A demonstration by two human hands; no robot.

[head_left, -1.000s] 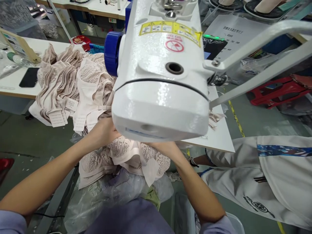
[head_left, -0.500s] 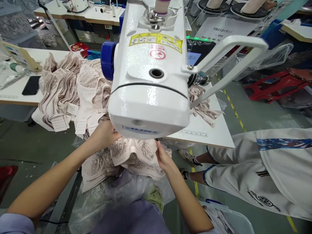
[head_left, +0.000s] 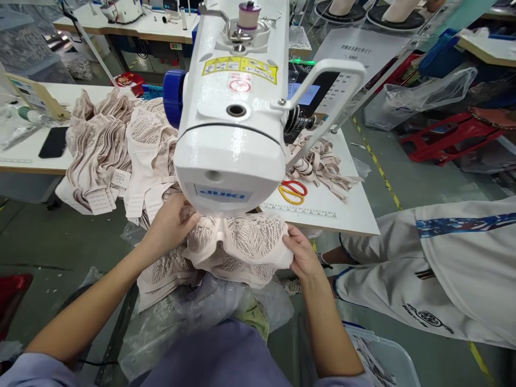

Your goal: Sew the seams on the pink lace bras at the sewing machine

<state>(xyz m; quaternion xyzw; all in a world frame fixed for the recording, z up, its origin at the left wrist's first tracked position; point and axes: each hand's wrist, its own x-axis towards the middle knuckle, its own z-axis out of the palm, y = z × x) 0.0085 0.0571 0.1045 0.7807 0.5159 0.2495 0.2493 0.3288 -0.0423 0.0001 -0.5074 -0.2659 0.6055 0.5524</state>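
A beige lace bra [head_left: 253,239] is spread between my hands in front of the white sewing machine [head_left: 234,156]. My right hand [head_left: 303,251] pinches the outer edge of its right cup. My left hand [head_left: 171,226] is closed on the bra's left part, close under the machine head, which hides some of the fabric. Other beige lace pieces [head_left: 161,279] hang below, over clear plastic on my lap. To the left on the table lies a stack of beige bras [head_left: 100,156] with a white tag.
Red and yellow scissors [head_left: 293,192] and a ruler [head_left: 300,210] lie on the table's right part, by a heap of beige straps [head_left: 322,164]. A black phone [head_left: 54,142] lies at left. A person in light trousers [head_left: 387,269] stands at right.
My right hand has moved right, drawing the bra's cup wider out. My left hand stays by the machine head. The view has shifted, and the scissors now show.
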